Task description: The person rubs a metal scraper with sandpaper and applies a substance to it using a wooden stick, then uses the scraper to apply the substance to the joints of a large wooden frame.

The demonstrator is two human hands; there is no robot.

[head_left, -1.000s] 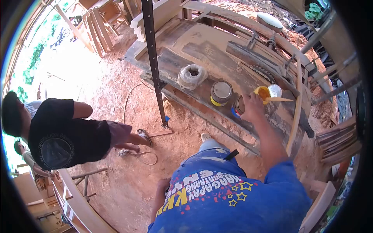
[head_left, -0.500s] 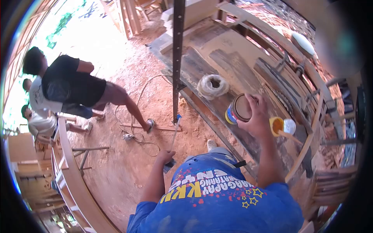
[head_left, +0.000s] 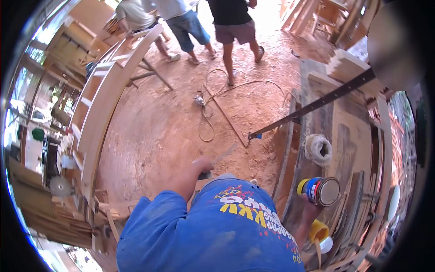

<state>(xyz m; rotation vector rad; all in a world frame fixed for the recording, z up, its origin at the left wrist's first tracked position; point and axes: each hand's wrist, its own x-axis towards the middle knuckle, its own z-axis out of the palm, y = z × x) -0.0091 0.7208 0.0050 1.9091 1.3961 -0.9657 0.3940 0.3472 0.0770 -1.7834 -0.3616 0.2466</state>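
Observation:
My right hand [head_left: 310,208] is wrapped round a can [head_left: 327,191] with a blue and yellow label and a closed lid, at the bench's near part. A roll of clear wrap [head_left: 318,150] sits just beyond it, and a yellow container [head_left: 319,231] with a stick stands nearer me. My left hand [head_left: 202,165] is closed on the dark handle of a thin, blade-like tool [head_left: 224,154], which points forward over the ground; motion blurs its outline.
A long metal strip [head_left: 312,104] slants from the ground over the wooden bench [head_left: 302,136]. A cord [head_left: 206,122] and a wood strip [head_left: 229,119] lie on the dirt. Several people [head_left: 233,31] stand ahead; a curved wooden frame [head_left: 106,104] is at the left.
The view has turned left, so the bench and can appear farther right. The can now shows its label side more, with my right hand beneath it instead of over its lid.

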